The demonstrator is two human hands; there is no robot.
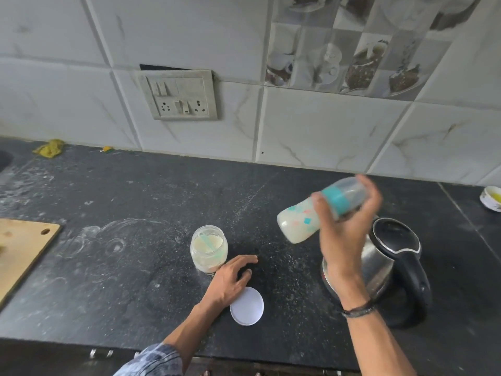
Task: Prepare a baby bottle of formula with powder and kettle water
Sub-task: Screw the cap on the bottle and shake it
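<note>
Grip of right hand (pixel 344 240) round tilted baby bottle (pixel 299 222), apparently clear of kettle (pixel 393 256).

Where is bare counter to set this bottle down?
Widest bare counter lies between the cutting board and powder jar. Another strip runs behind the jar to the wall. Crowded: left hand, lid and kettle hem the near middle.

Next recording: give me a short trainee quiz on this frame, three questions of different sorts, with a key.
1. True or false: the powder jar stands open.
2. The baby bottle is: A) upright, untouched B) tilted, gripped by the right hand C) lying flat, untouched.
3. Fill in: the left hand rests beside the white ___.
Key: 1 true; 2 B; 3 lid.
</note>
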